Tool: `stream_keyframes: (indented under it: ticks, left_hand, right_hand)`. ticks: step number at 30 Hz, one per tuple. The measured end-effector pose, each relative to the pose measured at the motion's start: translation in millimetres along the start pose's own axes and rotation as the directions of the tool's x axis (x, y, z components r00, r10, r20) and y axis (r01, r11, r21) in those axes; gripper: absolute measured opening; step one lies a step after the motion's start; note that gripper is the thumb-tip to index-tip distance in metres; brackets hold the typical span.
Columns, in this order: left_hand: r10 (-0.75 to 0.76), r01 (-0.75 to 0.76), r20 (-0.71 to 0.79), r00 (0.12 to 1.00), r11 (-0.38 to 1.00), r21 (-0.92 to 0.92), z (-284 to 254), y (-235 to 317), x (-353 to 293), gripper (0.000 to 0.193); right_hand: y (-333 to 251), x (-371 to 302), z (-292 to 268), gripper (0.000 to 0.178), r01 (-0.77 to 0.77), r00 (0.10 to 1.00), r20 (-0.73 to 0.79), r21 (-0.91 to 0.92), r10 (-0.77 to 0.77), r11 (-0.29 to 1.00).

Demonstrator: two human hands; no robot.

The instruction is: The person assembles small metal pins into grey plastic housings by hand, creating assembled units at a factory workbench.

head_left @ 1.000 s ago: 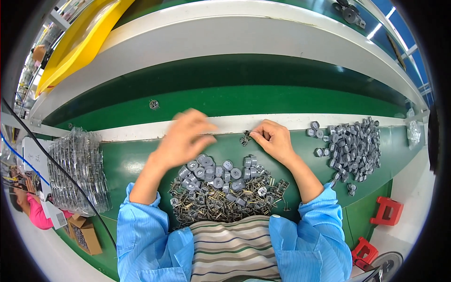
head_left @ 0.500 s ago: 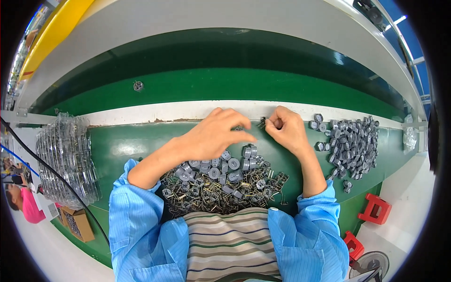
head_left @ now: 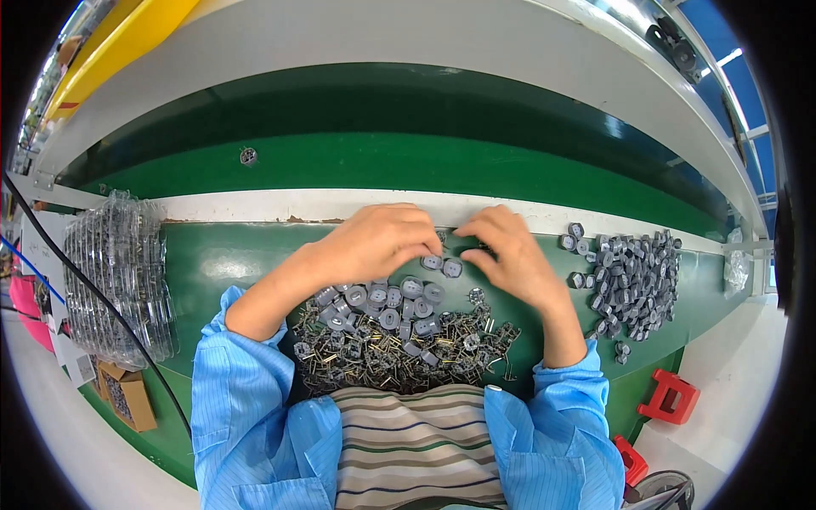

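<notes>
My left hand (head_left: 387, 242) is over the middle of the green bench, its thumb and fingers drawn together at a grey round plastic cap (head_left: 432, 263). A second grey cap (head_left: 452, 269) lies right beside it. To the right, my right hand (head_left: 510, 255) has its thumb and forefinger spread apart, pointing toward these caps; I see nothing held in it. A small dark part (head_left: 441, 237) shows between the two hands, partly hidden by my left fingertips. Nearer me are several grey caps (head_left: 389, 319) and a heap of small metal-pinned parts (head_left: 374, 357).
A large pile of grey pieces (head_left: 633, 285) covers the bench's right side. Stacked clear plastic trays (head_left: 119, 280) stand at left, with a black cable (head_left: 102, 297) across them. A white ledge (head_left: 255, 206) runs behind my hands. One loose part (head_left: 248, 156) lies beyond it.
My left fingers have closed in at the grey caps, two of which now lie apart from the heap. My right hand has moved slightly left and opened; the dark pinned piece at its fingertips no longer shows there.
</notes>
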State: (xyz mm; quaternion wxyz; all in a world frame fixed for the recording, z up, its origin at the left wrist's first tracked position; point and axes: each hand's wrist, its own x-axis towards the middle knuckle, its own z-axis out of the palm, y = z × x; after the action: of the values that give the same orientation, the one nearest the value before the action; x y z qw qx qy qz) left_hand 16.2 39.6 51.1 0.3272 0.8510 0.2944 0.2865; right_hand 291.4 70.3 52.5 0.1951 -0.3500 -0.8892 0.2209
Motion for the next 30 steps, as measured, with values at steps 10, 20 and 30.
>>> stream_keyframes:
  ticks: [10,20,30]
  left_hand:
    - [-0.139,0.141,0.099,0.985,0.99,-0.014,-1,-10,-13,0.02]
    - [-0.217,0.21,0.04,0.975,0.968,0.133,4,-17,-15,0.027]
    - [-0.19,0.221,-0.157,0.969,0.952,0.213,7,-30,-13,0.036]
  right_hand:
    - [-3,4,27,0.033,0.101,0.993,0.061,0.025,-0.103,0.995]
    - [16,8,31,0.01,-0.028,0.983,-0.179,0.107,0.047,0.994]
    - [19,10,8,0.014,-0.091,0.992,-0.077,0.085,0.097,0.992]
